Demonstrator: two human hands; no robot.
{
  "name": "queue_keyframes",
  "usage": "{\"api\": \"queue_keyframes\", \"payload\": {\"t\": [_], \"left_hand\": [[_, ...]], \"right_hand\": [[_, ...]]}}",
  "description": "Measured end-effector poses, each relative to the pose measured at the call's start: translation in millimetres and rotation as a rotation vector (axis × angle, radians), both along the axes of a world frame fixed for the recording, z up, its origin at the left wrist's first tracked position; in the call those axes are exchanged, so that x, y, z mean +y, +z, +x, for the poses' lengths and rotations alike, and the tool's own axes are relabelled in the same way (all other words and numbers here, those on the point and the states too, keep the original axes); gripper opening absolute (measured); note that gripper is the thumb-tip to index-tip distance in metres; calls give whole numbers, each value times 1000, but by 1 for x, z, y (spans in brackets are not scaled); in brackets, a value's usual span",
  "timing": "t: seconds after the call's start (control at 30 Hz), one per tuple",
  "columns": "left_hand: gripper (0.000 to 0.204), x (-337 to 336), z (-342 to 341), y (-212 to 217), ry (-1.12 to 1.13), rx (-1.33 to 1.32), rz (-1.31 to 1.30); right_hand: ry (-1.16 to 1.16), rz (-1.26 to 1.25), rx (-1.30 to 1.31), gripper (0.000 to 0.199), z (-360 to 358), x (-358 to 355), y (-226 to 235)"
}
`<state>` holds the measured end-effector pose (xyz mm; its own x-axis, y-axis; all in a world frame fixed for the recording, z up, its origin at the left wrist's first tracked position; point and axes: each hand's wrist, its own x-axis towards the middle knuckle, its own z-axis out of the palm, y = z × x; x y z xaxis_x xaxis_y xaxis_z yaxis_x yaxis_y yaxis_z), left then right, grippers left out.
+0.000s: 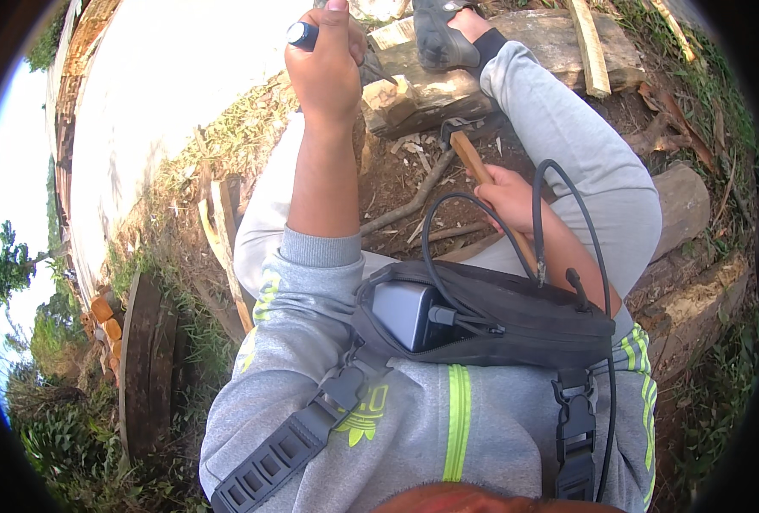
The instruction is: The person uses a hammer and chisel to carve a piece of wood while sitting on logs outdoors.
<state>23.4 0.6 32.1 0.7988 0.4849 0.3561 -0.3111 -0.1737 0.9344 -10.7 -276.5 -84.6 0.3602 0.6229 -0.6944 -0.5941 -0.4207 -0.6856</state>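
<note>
My left hand (332,64), raised at the top of the view, is closed round a dark blue handle (303,35) with a pale round end. The rest of that tool is hidden behind my fist. My right hand (509,198) grips a squared wooden stick (469,154) that slants from near my waist toward the log. A dark piece (450,128) lies at the stick's far end; whether it is joined to it, I cannot tell. Beyond it, a cut wood block (391,101) rests against a split log (439,90), and my shoe (442,36) is on the log.
Wood chips and a thin branch (418,195) lie on the soil between my legs. A black waist bag (516,321) with a power bank (401,312) and looping cables (435,209) crosses my front. Planks (589,51) and logs (696,299) lie on the right.
</note>
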Motion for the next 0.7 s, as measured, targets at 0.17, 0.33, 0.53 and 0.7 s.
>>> {"api": "queue_keyframes", "payload": {"t": [0.17, 0.33, 0.53, 0.7], "left_hand": [[37, -1, 1, -2, 3, 10, 24], [37, -6, 2, -3, 58, 15, 64], [36, -8, 1, -3, 47, 27, 58], [34, -6, -2, -5, 56, 20, 36]], "right_hand": [[-18, 4, -35, 8, 0, -2, -7], [-28, -3, -45, 7, 1, -1, -5], [-29, -6, -59, 7, 0, -2, -6], [-28, 1, -65, 7, -1, -1, -13]]}}
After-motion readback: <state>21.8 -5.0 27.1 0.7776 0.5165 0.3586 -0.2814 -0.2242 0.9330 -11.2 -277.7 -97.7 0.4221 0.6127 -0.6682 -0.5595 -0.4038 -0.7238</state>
